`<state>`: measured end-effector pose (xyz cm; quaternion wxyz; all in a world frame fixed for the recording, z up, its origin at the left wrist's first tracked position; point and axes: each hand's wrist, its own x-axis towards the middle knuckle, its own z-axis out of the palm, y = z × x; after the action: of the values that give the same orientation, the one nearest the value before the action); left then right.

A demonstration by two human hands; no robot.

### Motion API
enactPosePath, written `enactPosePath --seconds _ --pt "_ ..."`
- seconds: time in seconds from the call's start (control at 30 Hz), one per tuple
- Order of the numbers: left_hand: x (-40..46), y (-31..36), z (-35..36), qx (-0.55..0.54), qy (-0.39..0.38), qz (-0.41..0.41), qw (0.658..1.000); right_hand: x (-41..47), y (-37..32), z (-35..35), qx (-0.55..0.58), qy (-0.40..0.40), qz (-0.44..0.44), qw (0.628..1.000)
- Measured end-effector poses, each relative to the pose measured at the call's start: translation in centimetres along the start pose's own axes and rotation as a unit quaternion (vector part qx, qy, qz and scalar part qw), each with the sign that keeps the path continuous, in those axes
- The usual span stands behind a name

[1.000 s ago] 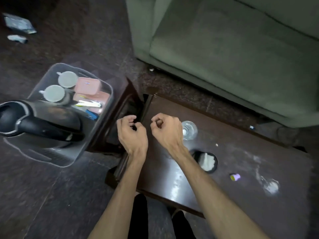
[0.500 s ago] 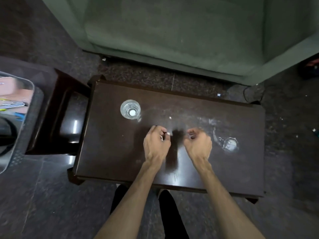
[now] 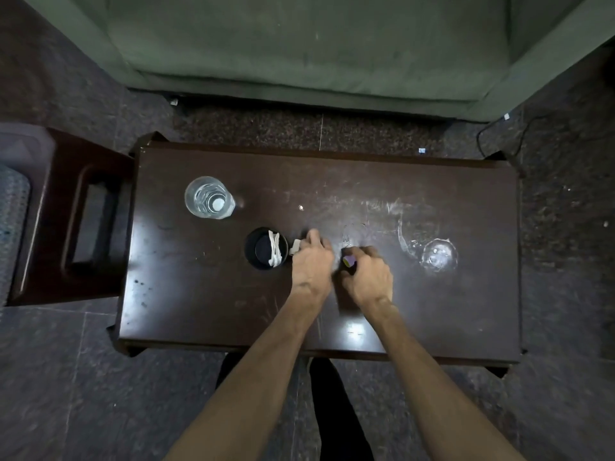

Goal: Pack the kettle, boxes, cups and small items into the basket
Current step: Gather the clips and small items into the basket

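Near the middle of the frame, the right hand is curled closed around a small purple-topped object, whose cap shows at the thumb side. Just beside it, the left hand is bent low over the surface with its fingertips pinched on a small white piece, though blur hides how firmly it is held.

Both hands rest over a dark brown, glossy wooden coffee table, scuffed and streaked with pale smears. To the right of the hands lies a whitish wet-looking ring mark.

Left of the left hand, almost touching the white piece, stands a small black round cup holding white folded or stick-like pieces on its right side. Further toward the upper left of the table stands 1 clear drinking glass, upright, with a white disc visible at its bottom.

At the left edge of the frame a dark brown side stool sits against the table, and beyond it shows a sliver of the grey plastic basket; its contents are out of view. A green upholstered sofa fills the top of the frame, on a dark speckled stone floor.
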<state>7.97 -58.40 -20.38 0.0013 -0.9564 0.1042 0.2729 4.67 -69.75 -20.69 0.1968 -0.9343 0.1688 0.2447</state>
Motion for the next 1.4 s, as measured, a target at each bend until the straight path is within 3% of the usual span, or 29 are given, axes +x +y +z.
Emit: enactPosePath --seconds 0.2,0.63,0.77,0.97,1.1,1.27,1.4 --pt "2.4 -0.2 0.9 0.114 -0.025 0.021 0.993 1.1 1.4 1.1 0.075 0.053 -0.003 0.996" --pt "3.2 -0.4 0.4 0.157 -0.032 0.024 0.987 0.7 -0.1 0.1 0.364 0.068 0.100 0.923" --pt "2.1 -0.6 -0.9 0.055 -0.018 0.015 0.998 0.8 -0.7 -0.8 0.407 0.081 0.116 0.902" --pt "0.2 -2.1 -4.9 -0.173 0.119 -0.051 0.976 0.7 -3.8 -3.3 0.450 0.148 0.055 0.879" --pt "-1.2 -4.7 -8.5 -0.345 0.217 -0.066 0.911 0.3 -8.8 -5.4 0.473 0.161 0.005 0.866" --pt "-2.8 -10.6 -11.5 -0.608 0.250 -0.144 0.740 -0.8 -16.7 -6.7 0.461 0.109 -0.049 0.879" --pt "-4.1 -17.3 -12.3 -0.717 0.247 -0.191 0.623 -1.4 -24.3 -5.9 0.428 0.075 -0.102 0.895"
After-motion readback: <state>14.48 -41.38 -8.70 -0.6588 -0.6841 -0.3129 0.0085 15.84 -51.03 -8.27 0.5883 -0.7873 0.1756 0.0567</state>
